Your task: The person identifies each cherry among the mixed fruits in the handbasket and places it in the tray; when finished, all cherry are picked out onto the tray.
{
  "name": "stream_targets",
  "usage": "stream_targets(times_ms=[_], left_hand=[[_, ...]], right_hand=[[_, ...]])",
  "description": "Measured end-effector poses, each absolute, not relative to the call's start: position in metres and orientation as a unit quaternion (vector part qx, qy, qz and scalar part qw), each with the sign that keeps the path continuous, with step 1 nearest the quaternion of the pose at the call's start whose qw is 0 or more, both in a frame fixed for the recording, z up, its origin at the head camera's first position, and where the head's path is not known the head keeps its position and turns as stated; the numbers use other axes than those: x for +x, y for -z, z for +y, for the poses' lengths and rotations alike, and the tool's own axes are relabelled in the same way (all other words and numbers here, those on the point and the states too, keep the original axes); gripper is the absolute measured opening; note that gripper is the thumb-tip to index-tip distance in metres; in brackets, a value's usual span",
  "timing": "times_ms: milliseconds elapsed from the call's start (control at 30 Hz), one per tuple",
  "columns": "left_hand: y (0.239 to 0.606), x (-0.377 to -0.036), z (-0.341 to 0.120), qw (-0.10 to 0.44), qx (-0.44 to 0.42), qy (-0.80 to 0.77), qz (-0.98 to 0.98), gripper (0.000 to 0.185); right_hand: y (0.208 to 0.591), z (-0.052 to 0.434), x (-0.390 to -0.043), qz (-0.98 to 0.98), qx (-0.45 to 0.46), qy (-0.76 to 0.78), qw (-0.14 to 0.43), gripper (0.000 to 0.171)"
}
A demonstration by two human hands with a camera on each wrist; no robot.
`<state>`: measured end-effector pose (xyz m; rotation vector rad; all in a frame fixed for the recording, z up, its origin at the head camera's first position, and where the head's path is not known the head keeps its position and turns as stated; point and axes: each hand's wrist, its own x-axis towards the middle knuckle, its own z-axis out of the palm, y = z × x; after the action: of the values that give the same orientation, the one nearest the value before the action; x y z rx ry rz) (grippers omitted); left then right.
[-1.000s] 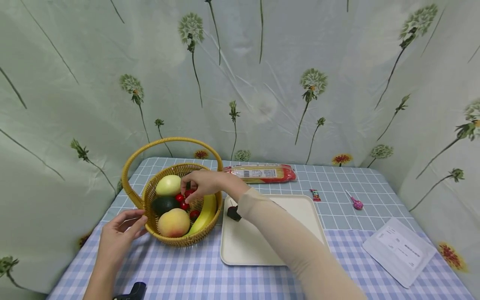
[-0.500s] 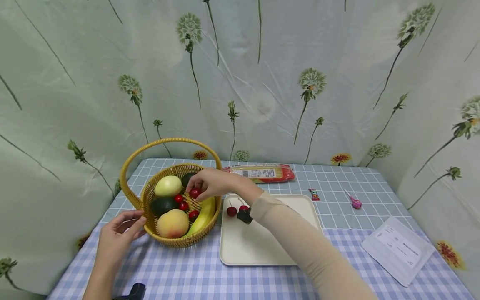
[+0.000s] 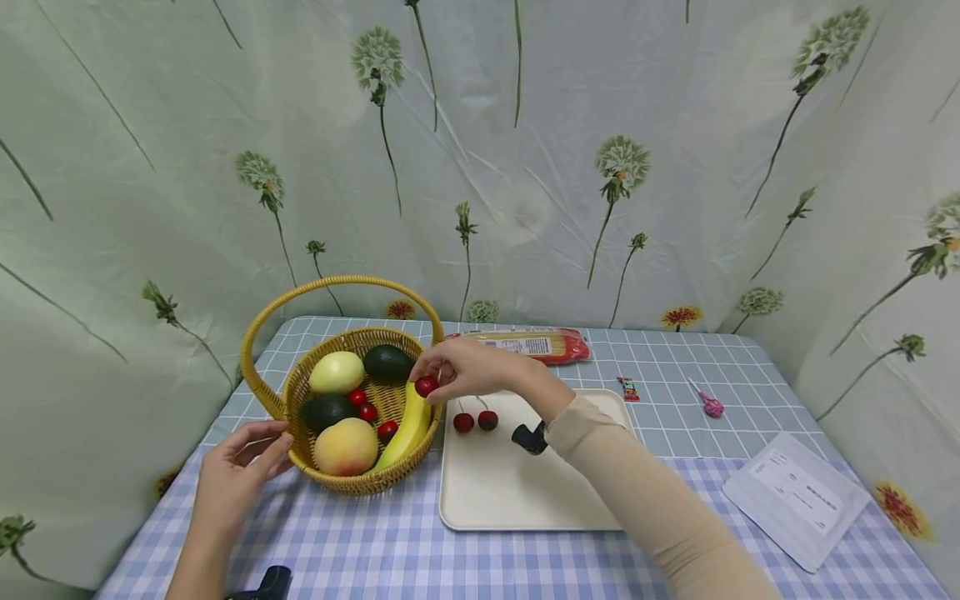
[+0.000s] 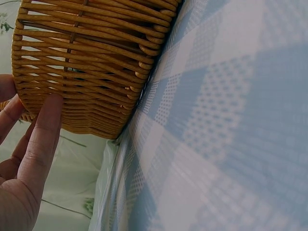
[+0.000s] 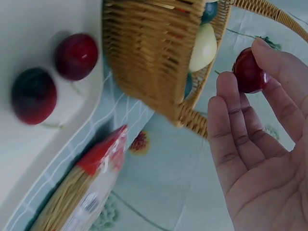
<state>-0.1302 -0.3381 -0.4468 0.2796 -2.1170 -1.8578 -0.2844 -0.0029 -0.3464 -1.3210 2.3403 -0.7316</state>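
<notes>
fingers [image 5: 281,72] of right hand [image 3: 468,371] pinch cherry [image 3: 426,386] at basket [image 3: 300,392] rim | left hand [image 3: 236,475] fingers relaxed, touching basket wall | two cherries [image 3: 476,422] on tray [image 3: 525,492] beside basket

Landmark: we take the pasta packet [image 3: 525,345].
Candy [image 3: 628,388]: just right of it, nearer us.
Pink lollipop [image 3: 709,403]: further right.
White pouch [image 3: 798,501]: far right, nearest us.

Basket [image 3: 300,392]: woven wicker, golden, ribbed and rough, slight sheen. Cherry [image 3: 426,386] pinched in the right hand [image 3: 468,371]: smooth, glossy red skin. Tray [image 3: 525,500]: cream plastic, smooth, matt. Tablecloth [image 3: 480,558]: checked cloth, finely textured weave. Spaghetti pack [image 3: 536,345], far side: glossy plastic wrapper. Backdrop [image 3: 675,125]: thin creased printed sheet.
</notes>
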Motion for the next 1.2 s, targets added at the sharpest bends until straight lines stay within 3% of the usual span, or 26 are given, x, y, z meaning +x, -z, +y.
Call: stream_targets(times_ms=[433,933,1200], left_hand=[[0.448,-0.132,-0.34,0.149,0.096,0.649,-0.74,0.031],[0.446,-0.131,-0.338,0.152,0.093,0.652,-0.737,0.031],[0.445,-0.13,-0.337,0.151,0.096,0.652,-0.737,0.031]], right_hand=[[0.366,0.045,-0.289,0.834,-0.416,0.296,0.207,0.031],[0.39,0.089,-0.294,0.865,-0.376,0.277,0.182,0.027],[0.411,0.103,-0.295,0.879,-0.322,0.285,0.204,0.027]])
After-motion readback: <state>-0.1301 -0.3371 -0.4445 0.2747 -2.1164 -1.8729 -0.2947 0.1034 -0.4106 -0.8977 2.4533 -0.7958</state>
